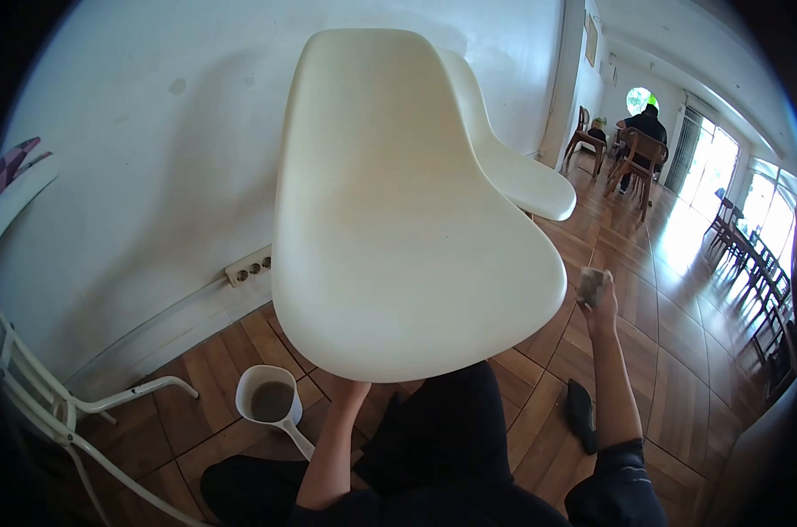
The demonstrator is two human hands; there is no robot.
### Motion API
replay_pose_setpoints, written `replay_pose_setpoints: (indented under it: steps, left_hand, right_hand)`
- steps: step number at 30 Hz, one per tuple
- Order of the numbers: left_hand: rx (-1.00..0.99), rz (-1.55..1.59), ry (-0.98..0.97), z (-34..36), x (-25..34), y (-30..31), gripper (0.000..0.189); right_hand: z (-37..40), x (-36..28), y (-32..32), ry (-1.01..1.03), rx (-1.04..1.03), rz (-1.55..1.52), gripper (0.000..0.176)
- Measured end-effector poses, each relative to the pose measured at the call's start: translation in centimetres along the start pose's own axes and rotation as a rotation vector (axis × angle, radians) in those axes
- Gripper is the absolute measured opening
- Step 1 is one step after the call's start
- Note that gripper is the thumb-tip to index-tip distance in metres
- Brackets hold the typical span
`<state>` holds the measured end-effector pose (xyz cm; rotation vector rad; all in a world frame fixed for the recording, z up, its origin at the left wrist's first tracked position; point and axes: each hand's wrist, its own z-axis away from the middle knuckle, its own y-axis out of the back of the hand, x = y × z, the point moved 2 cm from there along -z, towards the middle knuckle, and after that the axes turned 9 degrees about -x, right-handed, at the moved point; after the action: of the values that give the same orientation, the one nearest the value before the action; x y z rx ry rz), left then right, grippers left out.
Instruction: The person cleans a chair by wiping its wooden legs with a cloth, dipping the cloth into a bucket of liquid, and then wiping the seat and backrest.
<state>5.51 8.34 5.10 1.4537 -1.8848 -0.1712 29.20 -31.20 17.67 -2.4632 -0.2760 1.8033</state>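
Note:
A cream moulded plastic chair (398, 228) fills the middle of the view, its seat towards me. My left hand (353, 386) reaches under the seat's front edge; its fingers are hidden beneath the shell. To the right of the seat, apart from it, my right hand (602, 307) is closed around a small greyish sponge (591, 285). Left of my left forearm, a white long-handled dipper (295, 430) stands on the floor with murky brownish liquid (272, 401) in it.
Behind the chair is a second cream chair (530, 180). White metal chair legs (69, 422) stand at left. A power strip (249, 266) runs along the wall. A black shoe-like object (580, 417) lies on the wood-patterned floor. Far back, a person (646, 127) sits on a wooden chair (637, 162).

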Motion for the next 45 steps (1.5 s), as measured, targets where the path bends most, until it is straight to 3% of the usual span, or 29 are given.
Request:
replay_pose_setpoints:
  steps: [2, 4, 5, 7, 9, 11, 12, 14, 16, 17, 19, 21, 23, 25, 28, 33, 40, 45]
  left_hand:
    - [-0.015, 0.043, -0.023, 0.7, -1.5, -1.3, 0.032]
    - [-0.032, 0.091, -0.046, 1.3, -2.3, -2.0, 0.032]
    - [-0.014, -0.035, -0.11, 1.4, -2.2, -2.0, 0.033]
    - [0.005, -0.169, -0.164, 1.6, -1.6, -1.4, 0.034]
    - [-0.122, 0.124, 0.016, 1.7, -0.8, -0.1, 0.041]
    - [-0.093, 0.042, -0.058, 3.9, -3.5, -2.5, 0.044]
    - [-0.067, -0.034, -0.14, 5.3, -4.5, -3.6, 0.048]
    - [-0.133, 0.096, -0.107, 7.5, -5.5, -4.0, 0.048]
    - [-0.216, 0.239, -0.064, 8.3, -6.1, -4.2, 0.048]
    - [-0.223, 0.232, -0.057, 8.3, -5.8, -3.9, 0.048]
    - [-0.24, 0.231, -0.04, 8.1, -5.2, -3.0, 0.048]
    - [-0.259, 0.231, -0.031, 8.2, -4.9, -2.9, 0.048]
    - [-0.273, 0.243, -0.024, 8.4, -4.6, -2.7, 0.048]
    - [-0.289, 0.25, -0.02, 8.5, -4.5, -2.5, 0.048]
    - [-0.309, 0.271, -0.013, 8.7, -4.5, -2.5, 0.048]
    - [-0.328, 0.272, -0.018, 8.3, -4.8, -2.8, 0.048]
    - [-0.34, 0.285, -0.027, 8.1, -4.9, -2.7, 0.048]
    - [-0.341, 0.296, -0.036, 8.2, -4.6, -2.6, 0.048]
  right_hand:
    - [1.5, 0.9, 1.4, -0.194, -0.026, -0.47, 0.045]
    - [2.9, 0.2, 2.3, -0.211, -0.014, -0.535, 0.047]
    - [3.3, -0.3, 2.4, -0.226, -0.012, -0.596, 0.049]
    - [3.2, -1.2, 3.1, -0.178, -0.048, -0.6, 0.048]
    - [2.0, -2.2, 3.3, -0.131, -0.09, -0.603, 0.046]
    - [0.6, -3.6, 3.4, 0.081, 0.154, -0.424, 0.05]
    - [-0.2, -4.4, 2.4, 0.076, 0.146, -0.424, 0.05]
    - [-2.3, -7.0, -0.3, 0.298, 0.18, -0.195, 0.049]
    - [-5.2, -10.0, -4.2, 0.466, 0.062, 0.332, 0.054]
    - [-7.0, -10.6, -6.4, 0.467, 0.058, 0.333, 0.054]
    - [-10.1, -11.3, -12.4, 0.759, -0.058, 0.74, 0.046]
    - [-10.4, -10.0, -18.2, 0.992, -0.112, 1.256, 0.054]
    - [-10.8, -8.0, -21.9, 1.035, -0.407, 1.615, 0.055]
    - [-10.6, -6.0, -23.7, 0.593, -0.901, 1.928, 0.05]
    - [-10.7, -6.3, -24.8, 0.549, -0.882, 1.858, 0.044]
    - [-13.0, -6.2, -25.1, 0.497, -0.918, 1.518, 0.019]
    - [-12.3, -3.6, -25.5, 0.476, -0.918, 1.451, 0.014]
    - [-3.0, -4.0, -28.9, 0.631, -1.266, 1.209, 0.017]
